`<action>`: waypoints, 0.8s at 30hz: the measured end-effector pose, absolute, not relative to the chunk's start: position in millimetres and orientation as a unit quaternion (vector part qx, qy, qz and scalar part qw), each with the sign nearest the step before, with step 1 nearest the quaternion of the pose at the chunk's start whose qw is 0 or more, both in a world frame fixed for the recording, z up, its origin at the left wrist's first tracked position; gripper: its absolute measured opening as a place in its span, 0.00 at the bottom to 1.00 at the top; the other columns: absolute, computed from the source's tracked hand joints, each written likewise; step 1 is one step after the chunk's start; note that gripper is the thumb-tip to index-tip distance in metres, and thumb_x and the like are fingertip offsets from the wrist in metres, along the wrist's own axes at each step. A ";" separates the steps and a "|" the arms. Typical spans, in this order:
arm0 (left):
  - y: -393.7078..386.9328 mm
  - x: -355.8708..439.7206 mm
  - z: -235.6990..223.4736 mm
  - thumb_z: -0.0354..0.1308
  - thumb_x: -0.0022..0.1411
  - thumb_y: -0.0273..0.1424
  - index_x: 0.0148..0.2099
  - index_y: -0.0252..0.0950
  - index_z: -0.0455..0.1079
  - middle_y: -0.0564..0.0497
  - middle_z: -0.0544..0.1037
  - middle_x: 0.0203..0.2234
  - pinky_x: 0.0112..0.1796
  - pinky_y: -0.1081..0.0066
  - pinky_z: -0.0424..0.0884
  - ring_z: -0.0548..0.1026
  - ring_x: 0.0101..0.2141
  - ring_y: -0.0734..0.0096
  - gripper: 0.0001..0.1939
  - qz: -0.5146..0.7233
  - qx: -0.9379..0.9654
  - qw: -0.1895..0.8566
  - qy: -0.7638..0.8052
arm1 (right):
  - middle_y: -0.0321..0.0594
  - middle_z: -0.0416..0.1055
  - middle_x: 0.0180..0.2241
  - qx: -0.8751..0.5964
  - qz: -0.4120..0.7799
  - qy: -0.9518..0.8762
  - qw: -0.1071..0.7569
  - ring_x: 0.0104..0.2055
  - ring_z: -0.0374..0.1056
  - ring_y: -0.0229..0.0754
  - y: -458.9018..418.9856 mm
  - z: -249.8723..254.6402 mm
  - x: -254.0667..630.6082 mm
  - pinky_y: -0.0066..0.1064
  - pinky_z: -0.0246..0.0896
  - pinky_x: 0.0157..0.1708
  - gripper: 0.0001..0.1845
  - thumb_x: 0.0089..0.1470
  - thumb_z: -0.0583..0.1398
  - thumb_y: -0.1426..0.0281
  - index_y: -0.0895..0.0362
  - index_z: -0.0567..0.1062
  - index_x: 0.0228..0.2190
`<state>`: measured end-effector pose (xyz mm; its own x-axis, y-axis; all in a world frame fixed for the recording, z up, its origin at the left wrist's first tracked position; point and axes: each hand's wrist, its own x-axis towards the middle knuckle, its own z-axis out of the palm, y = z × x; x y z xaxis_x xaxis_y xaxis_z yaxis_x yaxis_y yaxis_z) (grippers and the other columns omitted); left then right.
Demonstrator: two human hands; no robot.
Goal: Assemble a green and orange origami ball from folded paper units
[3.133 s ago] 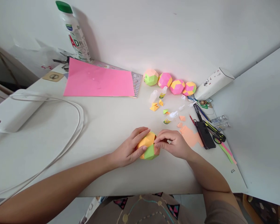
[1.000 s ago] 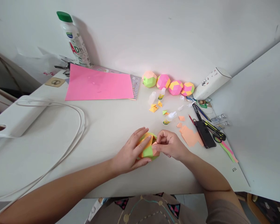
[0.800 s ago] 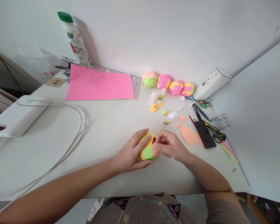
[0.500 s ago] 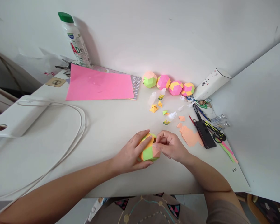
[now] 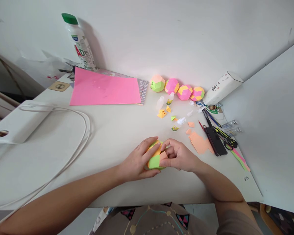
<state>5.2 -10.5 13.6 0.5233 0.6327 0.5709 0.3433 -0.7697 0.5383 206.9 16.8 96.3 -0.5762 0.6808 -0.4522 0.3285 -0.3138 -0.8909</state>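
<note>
An orange and green paper ball point(image 5: 155, 159) rests on the white table point(image 5: 107, 137) near its front edge. My left hand point(image 5: 137, 161) wraps round the ball's left side, fingers curled over the top. My right hand point(image 5: 178, 156) is closed against the ball's right side, thumb and fingers pinching a peach-coloured paper facet there. Both hands touch each other over the ball.
Several finished paper balls point(image 5: 177, 87) line the back wall beside a white box point(image 5: 221, 87). A pink sheet point(image 5: 105, 88), a green-capped bottle point(image 5: 79, 40), glue bottles and paper scraps point(image 5: 172, 112), peach paper point(image 5: 201, 143), a black phone point(image 5: 215, 140), scissors point(image 5: 226, 138) and a white cable point(image 5: 73, 153) lie around.
My hands have turned the ball slightly, so a green face now shows in front. My right fingers have curled in tighter against its right side.
</note>
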 end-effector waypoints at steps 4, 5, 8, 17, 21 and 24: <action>-10.2 5.4 14.3 0.55 0.64 0.42 0.70 0.39 0.33 0.29 0.52 0.60 0.51 0.45 0.67 0.57 0.60 0.43 0.43 0.397 0.857 0.177 0.277 | 0.30 0.75 0.24 -0.439 0.677 -0.572 0.145 0.14 0.54 0.27 16.3 93.9 206.3 0.20 0.49 0.11 0.12 0.52 0.63 0.66 0.54 0.65 0.34; -10.4 5.3 14.4 0.56 0.64 0.41 0.70 0.40 0.33 0.30 0.52 0.60 0.51 0.45 0.67 0.57 0.60 0.43 0.43 0.394 0.858 0.177 0.277 | 0.30 0.75 0.24 -0.441 0.673 -0.573 0.153 0.14 0.54 0.27 16.3 93.1 206.1 0.19 0.48 0.12 0.11 0.52 0.63 0.66 0.55 0.65 0.34; -11.3 4.8 14.4 0.57 0.63 0.42 0.70 0.42 0.31 0.30 0.49 0.62 0.52 0.44 0.66 0.55 0.61 0.42 0.45 0.390 0.854 0.186 0.290 | 0.28 0.72 0.20 -0.448 0.665 -0.573 0.169 0.14 0.52 0.26 16.3 91.8 204.8 0.18 0.46 0.12 0.11 0.51 0.64 0.67 0.55 0.66 0.32; -12.5 2.1 10.9 0.56 0.58 0.52 0.70 0.43 0.34 0.31 0.53 0.61 0.51 0.48 0.69 0.61 0.59 0.42 0.49 0.366 0.822 0.263 0.348 | 0.24 0.65 0.18 -0.443 0.645 -0.592 0.196 0.12 0.54 0.27 10.6 93.4 202.6 0.19 0.48 0.11 0.09 0.55 0.60 0.65 0.55 0.65 0.31; -12.0 2.5 8.3 0.56 0.59 0.51 0.70 0.43 0.35 0.31 0.54 0.61 0.52 0.48 0.70 0.61 0.59 0.42 0.47 0.365 0.823 0.268 0.343 | 0.26 0.67 0.19 -0.451 0.625 -0.599 0.216 0.12 0.55 0.27 8.1 92.5 202.1 0.20 0.49 0.11 0.09 0.55 0.60 0.65 0.55 0.65 0.31; -11.5 3.6 6.2 0.55 0.60 0.51 0.70 0.44 0.34 0.31 0.53 0.61 0.52 0.46 0.69 0.60 0.60 0.42 0.46 0.371 0.825 0.268 0.331 | 0.24 0.65 0.18 -0.457 0.628 -0.595 0.207 0.12 0.55 0.27 8.8 92.5 202.2 0.20 0.48 0.11 0.08 0.56 0.59 0.66 0.55 0.65 0.31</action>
